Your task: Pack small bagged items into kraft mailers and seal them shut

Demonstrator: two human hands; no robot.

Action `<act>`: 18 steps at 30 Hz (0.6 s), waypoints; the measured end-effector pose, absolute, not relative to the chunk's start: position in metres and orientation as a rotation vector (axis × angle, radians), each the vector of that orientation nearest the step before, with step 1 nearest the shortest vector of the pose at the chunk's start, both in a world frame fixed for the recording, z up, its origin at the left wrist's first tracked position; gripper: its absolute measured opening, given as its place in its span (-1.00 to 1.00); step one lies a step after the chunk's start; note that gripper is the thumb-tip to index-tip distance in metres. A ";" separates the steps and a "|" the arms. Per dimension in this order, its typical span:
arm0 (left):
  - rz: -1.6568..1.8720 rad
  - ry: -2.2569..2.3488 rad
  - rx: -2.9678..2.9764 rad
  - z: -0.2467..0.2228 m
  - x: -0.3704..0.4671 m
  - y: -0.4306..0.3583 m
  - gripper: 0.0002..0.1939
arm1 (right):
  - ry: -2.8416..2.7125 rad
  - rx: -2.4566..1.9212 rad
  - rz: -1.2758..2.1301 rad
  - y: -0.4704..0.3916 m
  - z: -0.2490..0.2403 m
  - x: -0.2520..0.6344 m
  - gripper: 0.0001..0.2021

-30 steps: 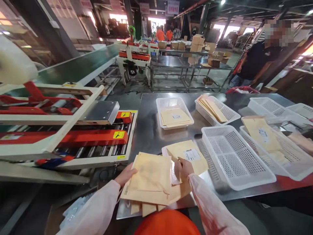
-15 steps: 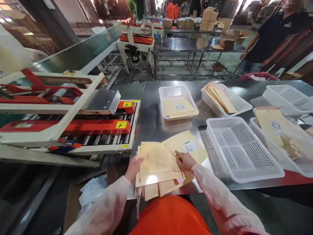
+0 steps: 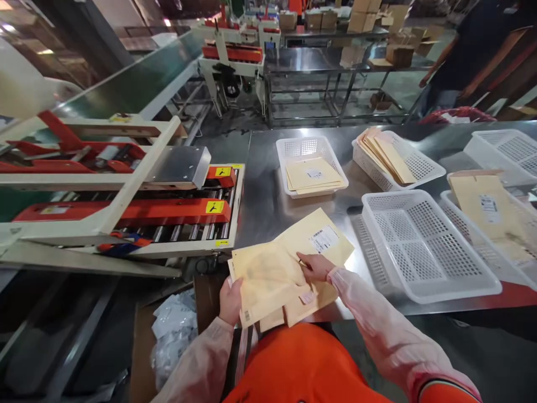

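Observation:
Close to my body, my left hand (image 3: pixel 230 300) grips the left edge of a manila envelope (image 3: pixel 262 280), thumb on top. Other envelopes lie beneath it, their flaps poking out toward me. My right hand (image 3: pixel 315 266) has its fingers curled at that envelope's right side, and something small and dark shows by the fingertips. Farther right, partly under the right hand, another manila envelope (image 3: pixel 335 252) lies face up with a white printed label (image 3: pixel 324 239). What the right fingers pinch underneath is hidden.
White plastic baskets stand on the metal table (image 3: pixel 255 212): one with envelopes (image 3: pixel 308 192), one with upright envelopes (image 3: pixel 377 176), and a large one (image 3: pixel 423 240) at right. A roller conveyor machine (image 3: pixel 176 212) is left. Below it, a carton (image 3: pixel 145 358) holds plastic bags. A person (image 3: pixel 482 50) stands far right.
The top envelope has tilted, its lower edge swinging downward, and the left hand has dropped slightly with it. The labelled envelope is turned a little more. The whole view has shifted slightly.

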State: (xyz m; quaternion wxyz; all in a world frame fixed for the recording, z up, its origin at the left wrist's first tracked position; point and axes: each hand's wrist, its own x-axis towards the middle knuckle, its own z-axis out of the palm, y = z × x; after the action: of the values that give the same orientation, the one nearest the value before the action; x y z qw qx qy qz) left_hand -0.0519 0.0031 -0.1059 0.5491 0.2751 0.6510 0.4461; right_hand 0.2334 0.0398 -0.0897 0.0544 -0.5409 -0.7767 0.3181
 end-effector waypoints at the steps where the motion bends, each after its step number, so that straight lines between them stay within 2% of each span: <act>1: 1.092 1.540 0.664 -0.106 -0.052 0.002 -0.58 | -2.362 -1.640 0.973 0.041 -0.088 0.232 -0.46; 3: 1.062 1.480 0.663 -0.106 -0.053 0.000 -0.53 | -2.357 -1.645 0.973 0.043 -0.084 0.229 -0.50; 8: 0.579 1.099 0.548 -0.095 -0.055 0.002 -0.43 | -2.318 -1.709 0.916 0.037 -0.071 0.211 -0.61; 10: 0.567 1.053 0.592 -0.086 -0.043 0.008 -0.49 | -2.313 -1.696 0.911 0.029 -0.061 0.196 -0.57; 14: 0.556 1.113 0.886 -0.074 0.001 0.030 -0.74 | -2.202 -1.657 0.938 0.010 -0.037 0.161 -0.52; 18: 0.585 1.273 1.242 -0.084 0.016 0.052 -0.83 | -1.965 -1.707 1.035 0.003 -0.037 0.138 -0.51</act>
State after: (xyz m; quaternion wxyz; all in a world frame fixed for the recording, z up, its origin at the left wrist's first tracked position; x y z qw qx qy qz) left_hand 0.0164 0.0523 -0.0840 0.5929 0.5340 0.5477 0.2515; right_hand 0.1382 0.0026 -0.0369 0.1695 -0.6007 -0.6913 0.3640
